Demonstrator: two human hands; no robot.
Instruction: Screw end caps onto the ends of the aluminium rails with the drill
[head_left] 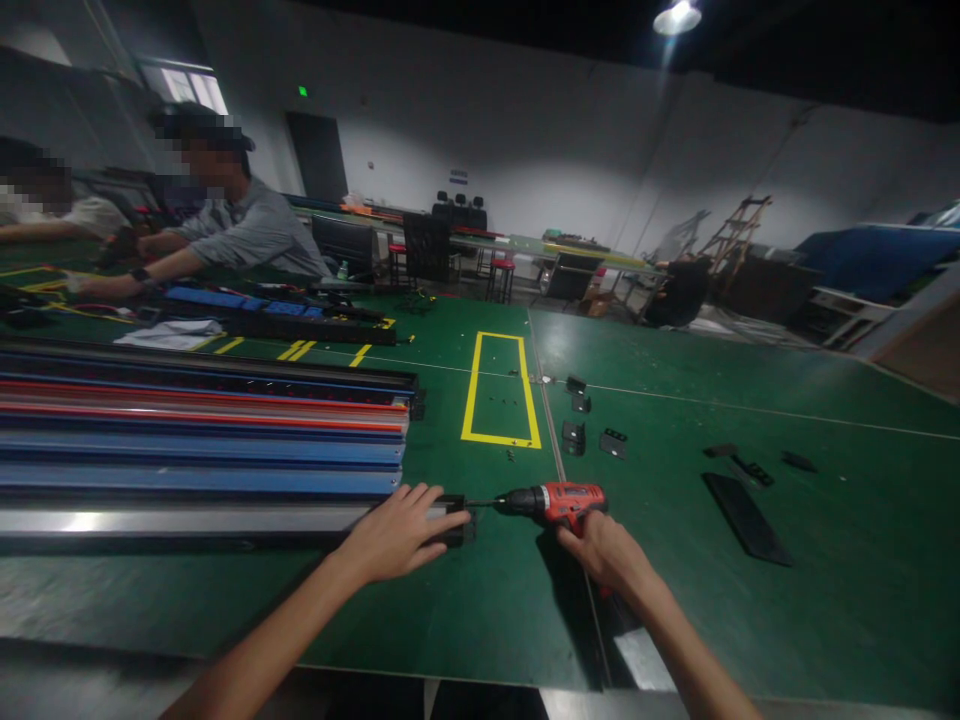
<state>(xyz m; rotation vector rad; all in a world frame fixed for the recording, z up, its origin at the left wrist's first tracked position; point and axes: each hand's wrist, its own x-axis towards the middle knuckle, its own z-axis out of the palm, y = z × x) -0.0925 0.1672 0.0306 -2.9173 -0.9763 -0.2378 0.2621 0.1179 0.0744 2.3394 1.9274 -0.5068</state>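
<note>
My right hand (609, 548) is wrapped round the handle of a red and black cordless drill (574, 500). The drill lies level, and its long thin bit points left at the end of a long metal profile (247, 520). Whether the bit sits in a screw there is too small to tell. Over the near end of that profile lies my left hand (401, 530), fingers spread, pressing on its top beside a black end piece (459, 522). Blue profiles (300, 455) and red-edged ones (300, 408) lie parallel behind it.
Small black brackets (574, 438) and a flat black plate (745, 518) lie on the green table (660, 620) to the right. Tiny screws (511, 455) lie near a yellow taped rectangle (471, 405). A co-worker in a grey sleeve (255, 235) works across the table at left.
</note>
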